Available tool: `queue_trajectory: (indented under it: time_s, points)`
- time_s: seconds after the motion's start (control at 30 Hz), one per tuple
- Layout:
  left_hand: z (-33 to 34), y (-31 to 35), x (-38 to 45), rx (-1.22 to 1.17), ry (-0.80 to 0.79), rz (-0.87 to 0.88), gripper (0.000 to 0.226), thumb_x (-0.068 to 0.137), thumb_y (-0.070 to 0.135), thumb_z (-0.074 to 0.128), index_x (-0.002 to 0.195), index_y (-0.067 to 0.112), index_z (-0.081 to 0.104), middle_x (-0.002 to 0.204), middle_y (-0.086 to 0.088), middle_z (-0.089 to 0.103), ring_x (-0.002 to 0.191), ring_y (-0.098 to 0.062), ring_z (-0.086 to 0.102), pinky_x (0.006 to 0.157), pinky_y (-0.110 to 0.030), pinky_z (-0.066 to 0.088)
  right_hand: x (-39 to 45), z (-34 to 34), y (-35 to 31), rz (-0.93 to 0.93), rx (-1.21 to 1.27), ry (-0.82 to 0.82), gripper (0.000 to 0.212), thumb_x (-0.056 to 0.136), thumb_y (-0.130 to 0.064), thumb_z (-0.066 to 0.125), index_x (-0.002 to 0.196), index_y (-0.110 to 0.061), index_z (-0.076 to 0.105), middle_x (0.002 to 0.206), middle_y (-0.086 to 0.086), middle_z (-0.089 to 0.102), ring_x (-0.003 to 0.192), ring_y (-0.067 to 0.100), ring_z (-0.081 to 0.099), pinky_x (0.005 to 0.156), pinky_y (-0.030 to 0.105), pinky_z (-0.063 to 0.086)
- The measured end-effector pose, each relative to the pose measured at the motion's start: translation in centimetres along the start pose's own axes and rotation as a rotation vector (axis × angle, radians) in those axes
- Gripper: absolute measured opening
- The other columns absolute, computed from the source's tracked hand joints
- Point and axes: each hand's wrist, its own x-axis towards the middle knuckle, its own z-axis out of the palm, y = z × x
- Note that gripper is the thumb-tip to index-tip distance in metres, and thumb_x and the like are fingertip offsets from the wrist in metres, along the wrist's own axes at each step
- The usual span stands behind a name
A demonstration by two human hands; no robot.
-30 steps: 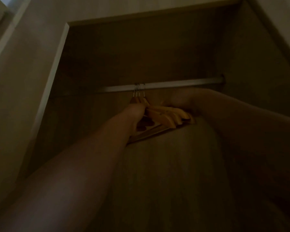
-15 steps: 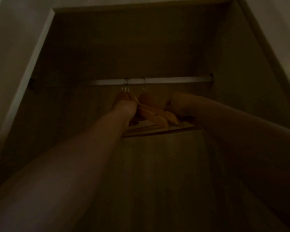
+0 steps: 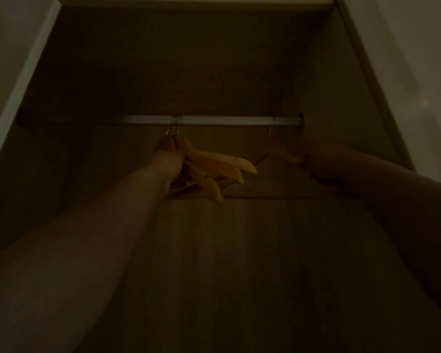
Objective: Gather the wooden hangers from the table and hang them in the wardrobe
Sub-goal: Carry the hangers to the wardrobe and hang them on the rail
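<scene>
inside a dim wardrobe [image 3: 189, 72], we look up at a pale rail [image 3: 214, 121] running from nine to three o'clock across the upper middle of the view. we see a cluster of wooden hangers [image 3: 214, 169] hooked on the rail just left of centre, their metal hooks bunched together and their orange-brown shoulders fanning down toward four o'clock. a single hanger [image 3: 280, 151] hangs well apart at the rail's three o'clock end, near the side panel, much darker and hard to make out.

our left hand [image 3: 167, 164] reaches up from seven o'clock and is wrapped around the necks of the cluster, fingers hidden behind the wood. our right hand [image 3: 321, 164] comes in from four o'clock and touches the single hanger's shoulder; we cannot tell in this gloom whether it grips or merely steadies it.

we judge the hangers to be light, rigid and smooth, apt to swing and clack on their thin hooks. the neck, where hook meets wood, looks to us the surest place to hold, since the tapered shoulders may slip through fingers. with all visible hangers on the rail, we reckon the task is near its end, only spacing remaining.
</scene>
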Motion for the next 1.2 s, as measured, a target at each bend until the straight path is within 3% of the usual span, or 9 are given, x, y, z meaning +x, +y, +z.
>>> queue_trajectory:
  time_s: [0.13,0.27,0.4,0.47,0.57,0.67,0.73,1.03,1.2]
  points:
    - [-0.2,0.3,0.2,-0.004,-0.02,-0.031,0.038,0.102,0.025,0.046,0.139,0.021,0.047,0.129,-0.012,0.06,0.105,-0.029,0.064,0.066,-0.038,0.052,0.9,0.4,0.5,0.02,-0.074,0.013,0.033,0.097,-0.012,0.049,0.126,0.004,0.054,0.121,0.021,0.06,0.106,0.034,0.061,0.086,0.04,0.05]
    - [-0.3,0.4,0.2,0.006,-0.028,-0.036,0.04,0.102,0.027,0.045,0.141,0.021,0.047,0.128,-0.01,0.06,0.096,-0.025,0.062,0.065,-0.036,0.05,0.7,0.2,0.4,0.023,-0.099,-0.026,0.033,0.098,-0.013,0.048,0.126,0.003,0.052,0.123,0.02,0.058,0.107,0.035,0.06,0.071,0.036,0.045]
    - [-0.5,0.5,0.1,0.0,-0.015,-0.041,0.032,0.102,0.026,0.044,0.131,0.015,0.054,0.11,-0.008,0.064,0.082,-0.021,0.06,0.077,-0.04,0.052,0.2,-0.8,-0.2,-0.038,-0.187,0.007,0.043,0.099,-0.019,0.046,0.138,-0.002,0.043,0.141,0.02,0.045,0.128,0.033,0.046,0.103,0.037,0.04]
    - [-0.6,0.4,0.2,-0.009,-0.017,-0.041,0.03,0.102,0.026,0.044,0.127,0.015,0.057,0.102,-0.008,0.065,0.077,-0.02,0.06,0.078,-0.041,0.052,-0.2,-1.7,-1.4,-0.117,-0.164,0.128,0.037,0.098,-0.024,0.047,0.127,-0.002,0.055,0.124,0.018,0.058,0.116,0.034,0.055,0.096,0.039,0.046]
    - [-0.9,0.3,0.1,-0.018,-0.039,-0.046,0.031,0.102,0.026,0.044,0.126,0.014,0.058,0.112,-0.011,0.066,0.086,-0.023,0.064,0.088,-0.044,0.053,-0.5,-2.7,-5.4,-0.213,0.055,0.257,0.04,0.098,-0.033,0.045,0.113,0.0,0.063,0.1,0.016,0.063,0.098,0.033,0.061,0.076,0.032,0.047]
    - [-0.9,0.1,0.1,-0.047,-0.075,-0.045,0.031,0.102,0.025,0.044,0.128,0.014,0.058,0.1,-0.006,0.065,0.083,-0.021,0.064,0.082,-0.04,0.054,-0.4,-2.5,-9.5,-0.216,0.463,0.032,0.042,0.095,-0.038,0.051,0.114,-0.002,0.062,0.111,0.015,0.067,0.096,0.029,0.067,0.083,0.039,0.057]
    - [-0.8,0.1,0.0,-0.065,-0.086,-0.032,0.029,0.103,0.024,0.044,0.127,0.015,0.057,0.094,-0.004,0.063,0.079,-0.019,0.062,0.07,-0.035,0.052,-1.0,-2.2,-11.5,-0.191,0.594,-0.127,0.037,0.094,-0.04,0.052,0.109,-0.007,0.059,0.103,0.01,0.067,0.083,0.022,0.067,0.067,0.036,0.057]
    - [-0.3,0.1,0.2,-0.073,-0.068,0.005,0.031,0.102,0.024,0.044,0.129,0.014,0.055,0.094,-0.004,0.065,0.072,-0.018,0.063,0.069,-0.035,0.051,-1.0,-0.8,-12.8,-0.275,0.301,-0.237,0.028,0.095,-0.028,0.05,0.076,-0.01,0.06,0.064,0.004,0.058,0.049,0.015,0.05,0.049,0.025,0.042]
    - [-0.5,0.4,-0.5,-0.045,-0.055,0.002,0.035,0.102,0.023,0.047,0.136,0.017,0.051,0.114,-0.01,0.065,0.069,-0.018,0.061,0.065,-0.034,0.05,-0.2,0.5,-11.7,-0.263,0.182,-0.121,0.025,0.096,-0.022,0.048,0.108,-0.006,0.064,0.09,0.007,0.062,0.072,0.016,0.06,0.056,0.022,0.045]
